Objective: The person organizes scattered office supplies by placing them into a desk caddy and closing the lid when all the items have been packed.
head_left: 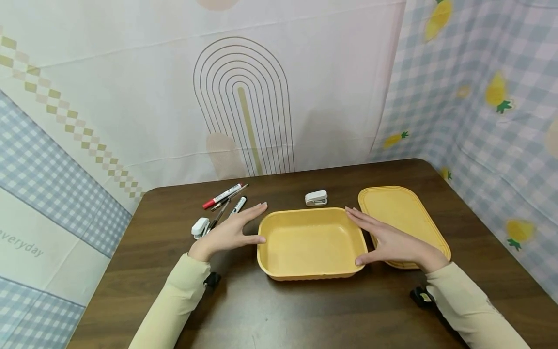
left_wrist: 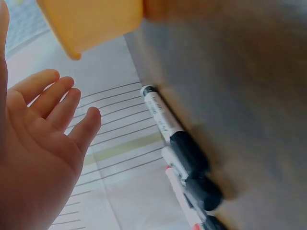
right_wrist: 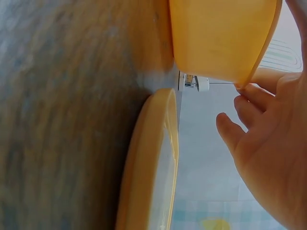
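A yellow rectangular plastic box (head_left: 311, 245) stands on the table with no lid on it. My left hand (head_left: 231, 231) is at its left end, fingers spread, thumb tip at the rim; whether it touches is unclear. In the left wrist view, the fingers of that hand (left_wrist: 50, 124) are apart from the box (left_wrist: 96, 21). At the right end, my right hand (head_left: 394, 244) has its fingertips at the far corner and its thumb at the near rim. The right wrist view has this hand (right_wrist: 268, 129) with fingertips against the box (right_wrist: 220, 38).
Right of the box lies its yellow lid (head_left: 405, 218). A white stapler (head_left: 316, 198) sits behind the box. To the left are a second white stapler (head_left: 200, 227), a red-capped marker (head_left: 222, 196), a black-capped marker (head_left: 238, 205) and pens (head_left: 219, 214). A patterned cloth (head_left: 331, 97) hangs behind.
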A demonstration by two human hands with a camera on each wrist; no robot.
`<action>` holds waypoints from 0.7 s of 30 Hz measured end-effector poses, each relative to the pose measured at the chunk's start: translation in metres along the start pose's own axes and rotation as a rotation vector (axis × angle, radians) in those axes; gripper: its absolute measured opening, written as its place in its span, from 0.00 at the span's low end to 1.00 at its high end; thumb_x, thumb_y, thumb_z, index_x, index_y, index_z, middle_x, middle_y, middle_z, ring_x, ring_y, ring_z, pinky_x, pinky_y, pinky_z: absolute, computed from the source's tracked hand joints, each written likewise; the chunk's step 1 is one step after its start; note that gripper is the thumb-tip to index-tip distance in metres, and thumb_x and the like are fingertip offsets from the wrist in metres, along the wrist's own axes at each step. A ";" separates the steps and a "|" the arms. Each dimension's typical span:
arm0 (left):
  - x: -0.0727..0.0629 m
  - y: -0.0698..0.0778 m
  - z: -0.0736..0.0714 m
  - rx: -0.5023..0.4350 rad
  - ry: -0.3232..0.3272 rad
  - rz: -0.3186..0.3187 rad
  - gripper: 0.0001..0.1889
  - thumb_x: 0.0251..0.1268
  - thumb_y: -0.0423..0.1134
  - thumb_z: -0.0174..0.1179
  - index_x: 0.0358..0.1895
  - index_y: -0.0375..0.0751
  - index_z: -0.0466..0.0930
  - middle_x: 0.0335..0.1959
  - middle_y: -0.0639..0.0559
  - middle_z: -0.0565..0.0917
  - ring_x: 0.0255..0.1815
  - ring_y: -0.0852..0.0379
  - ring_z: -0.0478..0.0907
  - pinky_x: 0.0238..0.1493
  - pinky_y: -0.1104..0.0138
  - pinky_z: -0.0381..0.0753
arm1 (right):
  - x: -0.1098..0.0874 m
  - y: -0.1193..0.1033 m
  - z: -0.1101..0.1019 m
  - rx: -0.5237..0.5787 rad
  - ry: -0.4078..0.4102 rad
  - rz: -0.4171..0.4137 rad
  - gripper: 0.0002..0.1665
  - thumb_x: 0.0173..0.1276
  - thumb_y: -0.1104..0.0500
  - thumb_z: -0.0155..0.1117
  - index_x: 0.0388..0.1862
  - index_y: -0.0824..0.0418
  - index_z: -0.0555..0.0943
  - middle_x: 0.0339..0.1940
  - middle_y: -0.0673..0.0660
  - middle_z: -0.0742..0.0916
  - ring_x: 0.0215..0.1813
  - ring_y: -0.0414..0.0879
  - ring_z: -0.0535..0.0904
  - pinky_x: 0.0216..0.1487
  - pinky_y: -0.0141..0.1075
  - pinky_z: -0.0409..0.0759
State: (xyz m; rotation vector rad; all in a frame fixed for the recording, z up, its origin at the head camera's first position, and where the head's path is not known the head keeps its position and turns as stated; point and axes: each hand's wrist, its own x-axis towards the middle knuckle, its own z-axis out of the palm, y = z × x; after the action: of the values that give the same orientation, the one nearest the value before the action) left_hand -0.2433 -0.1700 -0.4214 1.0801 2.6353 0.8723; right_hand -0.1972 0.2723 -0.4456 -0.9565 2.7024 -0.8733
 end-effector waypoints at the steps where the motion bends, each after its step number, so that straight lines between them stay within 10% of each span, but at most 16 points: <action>1: 0.003 0.001 -0.002 -0.001 0.002 0.000 0.48 0.62 0.56 0.69 0.80 0.41 0.56 0.80 0.47 0.57 0.80 0.53 0.53 0.76 0.54 0.56 | 0.000 0.000 0.000 -0.002 0.002 -0.002 0.69 0.53 0.33 0.77 0.85 0.48 0.47 0.84 0.50 0.51 0.81 0.61 0.50 0.70 0.62 0.62; 21: 0.089 0.030 -0.047 0.103 0.018 0.020 0.37 0.75 0.60 0.53 0.80 0.49 0.57 0.79 0.53 0.61 0.79 0.55 0.55 0.76 0.58 0.55 | 0.000 -0.002 0.001 0.008 0.003 -0.009 0.71 0.52 0.33 0.78 0.84 0.51 0.48 0.84 0.53 0.51 0.80 0.61 0.52 0.70 0.61 0.63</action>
State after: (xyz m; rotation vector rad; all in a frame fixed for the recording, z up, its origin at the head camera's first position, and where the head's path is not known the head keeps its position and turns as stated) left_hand -0.3065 -0.1138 -0.3598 1.1302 2.7159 0.7608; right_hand -0.1962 0.2711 -0.4452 -0.9666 2.6969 -0.8876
